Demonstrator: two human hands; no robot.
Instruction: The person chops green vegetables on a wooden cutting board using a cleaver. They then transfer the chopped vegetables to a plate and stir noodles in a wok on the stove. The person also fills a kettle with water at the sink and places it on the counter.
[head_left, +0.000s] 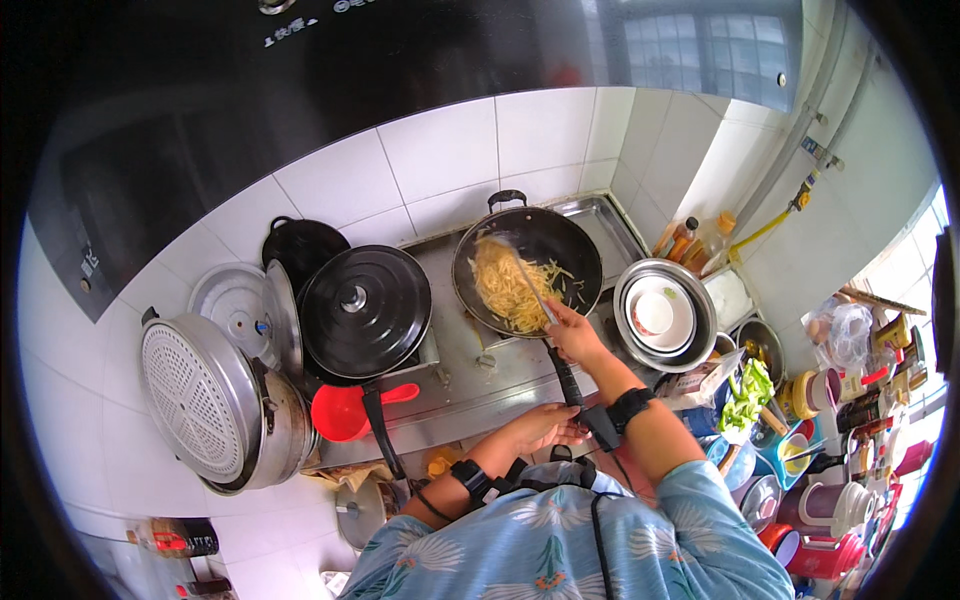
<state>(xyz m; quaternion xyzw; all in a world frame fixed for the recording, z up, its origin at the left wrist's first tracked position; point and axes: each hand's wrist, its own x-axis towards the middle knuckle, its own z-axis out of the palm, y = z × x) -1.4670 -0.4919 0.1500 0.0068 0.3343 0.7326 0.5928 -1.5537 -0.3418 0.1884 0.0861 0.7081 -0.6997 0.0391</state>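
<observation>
Shredded food, pale yellow like potato strips (506, 285), is heaped in the left part of a black wok (574, 247) on the stove. My right hand (574, 331) grips a spatula (531, 285), whose blurred head is in the strips near the wok's far left wall. My left hand (546, 427) is at the near end of the wok's black handle (564, 375), palm up, with thumb and fingers curled about it. Part of that grip is hidden. Both wrists wear black straps.
Left are a lidded black pan (367, 311), a red ladle (343, 414) and a steamer pot (199, 397). Nested bowls (701, 349) stand right of the wok, near bottles (682, 240) and cut green peppers (750, 394). A dark range hood (375, 67) overhangs the stove.
</observation>
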